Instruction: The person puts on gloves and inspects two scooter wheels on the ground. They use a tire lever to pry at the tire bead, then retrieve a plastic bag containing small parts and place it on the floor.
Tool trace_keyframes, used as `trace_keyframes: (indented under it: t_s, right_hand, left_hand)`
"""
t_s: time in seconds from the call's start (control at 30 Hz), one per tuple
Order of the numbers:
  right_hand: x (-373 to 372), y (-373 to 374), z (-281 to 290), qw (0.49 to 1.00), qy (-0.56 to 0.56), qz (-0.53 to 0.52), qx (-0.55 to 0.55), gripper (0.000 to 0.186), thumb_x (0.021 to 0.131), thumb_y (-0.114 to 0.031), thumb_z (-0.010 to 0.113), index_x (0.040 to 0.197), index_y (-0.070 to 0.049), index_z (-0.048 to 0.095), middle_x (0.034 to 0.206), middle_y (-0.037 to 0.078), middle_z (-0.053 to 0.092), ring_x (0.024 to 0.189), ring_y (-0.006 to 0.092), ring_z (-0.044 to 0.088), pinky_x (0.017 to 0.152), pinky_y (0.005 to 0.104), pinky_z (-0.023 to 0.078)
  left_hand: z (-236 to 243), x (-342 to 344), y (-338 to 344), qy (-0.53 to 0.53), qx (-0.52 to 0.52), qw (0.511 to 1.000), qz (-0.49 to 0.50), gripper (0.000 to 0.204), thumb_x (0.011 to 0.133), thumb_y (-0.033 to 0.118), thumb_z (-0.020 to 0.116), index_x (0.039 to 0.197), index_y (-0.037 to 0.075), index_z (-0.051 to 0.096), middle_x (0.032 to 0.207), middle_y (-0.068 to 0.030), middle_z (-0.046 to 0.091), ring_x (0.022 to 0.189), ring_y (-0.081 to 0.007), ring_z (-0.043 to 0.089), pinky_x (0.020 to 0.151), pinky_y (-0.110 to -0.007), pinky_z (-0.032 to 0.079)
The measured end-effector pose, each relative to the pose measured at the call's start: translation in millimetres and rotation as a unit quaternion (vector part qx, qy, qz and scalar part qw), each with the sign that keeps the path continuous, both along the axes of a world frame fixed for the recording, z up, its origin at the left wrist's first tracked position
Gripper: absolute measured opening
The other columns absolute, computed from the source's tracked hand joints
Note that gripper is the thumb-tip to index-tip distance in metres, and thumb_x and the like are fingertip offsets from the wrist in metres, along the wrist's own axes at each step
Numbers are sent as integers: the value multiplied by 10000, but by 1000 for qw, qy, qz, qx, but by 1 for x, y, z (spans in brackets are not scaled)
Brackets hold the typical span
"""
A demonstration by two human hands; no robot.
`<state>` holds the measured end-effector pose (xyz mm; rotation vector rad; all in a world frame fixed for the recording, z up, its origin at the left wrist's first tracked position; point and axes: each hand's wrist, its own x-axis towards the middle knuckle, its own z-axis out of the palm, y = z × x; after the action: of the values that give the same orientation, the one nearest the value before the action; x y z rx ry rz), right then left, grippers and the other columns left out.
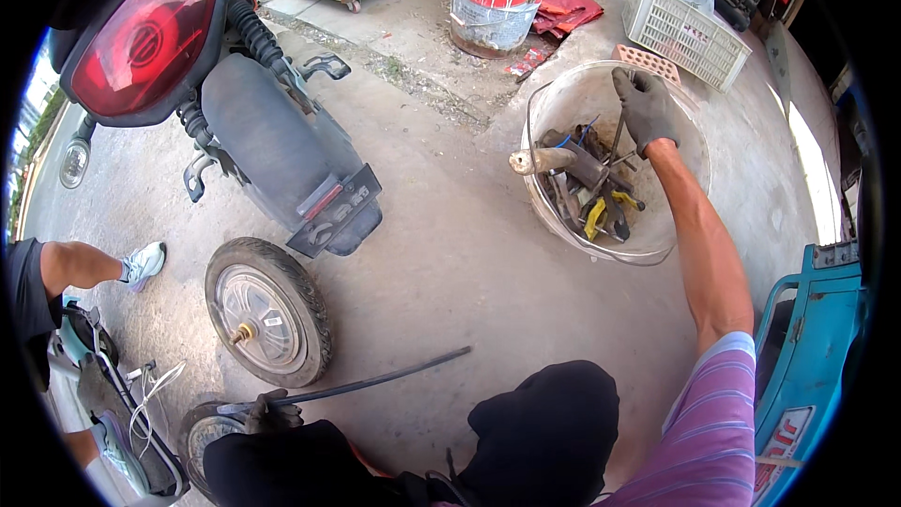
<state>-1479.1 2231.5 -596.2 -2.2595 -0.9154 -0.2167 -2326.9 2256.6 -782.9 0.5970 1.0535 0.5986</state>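
While the right hand (pixel 646 108) reaches into the pale plastic bucket (pixel 690 145), its gloved fingers (pixel 634 83) are curled at the far rim; they appear to close on a thin metal rod (pixel 617 136) rising from the tool heap, though the grip itself cannot be told for certain. The tools (pixel 591 195), among them pliers with yellow handles and a hammer-like head, lie inside the bucket, just below and on the near side of those fingers. The left hand (pixel 270 410), also gloved, is well apart from the bucket, low and to its left, with fingers wrapped around the near end of a long dark bar (pixel 375 380) that runs over the concrete floor (pixel 450 253) toward the bucket. A loose scooter wheel (pixel 267 312) stands left of the bucket, just beyond the bar; the scooter (pixel 235 103) rises farther left. Risk, as judged: the tools are tangled, so lifting the rod could drag neighbours up and spill them, or tip the light bucket. A sharp edge in the heap could catch the glove. The bar, held at one end only, could swing against the wheel.
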Motion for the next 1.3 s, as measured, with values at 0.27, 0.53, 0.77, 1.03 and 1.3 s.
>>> trace_keyframes:
  t_s: [0.27, 0.53, 0.77, 1.03, 1.3]
  right_hand:
    - [-115, -13, 100, 947, 19, 205, 245, 417, 995, -420, 689, 1003, -9, 762, 805, 83, 688, 746, 149, 640, 663, 335, 511]
    - [-260, -7, 134, 850, 197, 395, 287, 231, 996, -198, 680, 1133, -24, 747, 878, 27, 707, 765, 105, 632, 712, 300, 512]
    - [-344, -27, 116, 790, -156, 586, 92, 383, 649, 9, 776, 1023, -71, 773, 694, 40, 643, 580, 200, 596, 541, 321, 466]
    - [-440, 23, 47, 660, 136, 670, -313, 280, 922, -268, 685, 1062, -33, 742, 794, 86, 721, 606, 224, 651, 564, 374, 523]
    - [-497, 77, -41, 542, 253, 510, -618, 480, 1011, -455, 553, 1133, -24, 725, 977, 62, 786, 709, 162, 680, 715, 348, 559]
  left_hand:
    - [-53, -6, -2, -156, -137, 978, -30, 521, 1017, 484, 658, 1384, 120, 593, 1036, -109, 706, 884, -186, 659, 772, -316, 537]
    - [-28, -14, -9, 86, -21, 996, -10, 525, 1023, 468, 656, 1410, 124, 576, 1034, -108, 706, 873, -181, 661, 763, -313, 538]
    - [-6, -33, -63, 148, -14, 989, -6, 529, 1028, 454, 654, 1433, 127, 560, 1033, -108, 706, 863, -176, 663, 755, -310, 539]
    - [-24, -40, -111, 140, -32, 988, 62, 536, 1034, 438, 652, 1459, 132, 543, 1031, -107, 706, 852, -171, 664, 746, -307, 540]
    - [-37, -29, -101, 136, -31, 989, 58, 544, 1040, 423, 650, 1485, 136, 526, 1030, -107, 707, 841, -166, 666, 737, -304, 541]
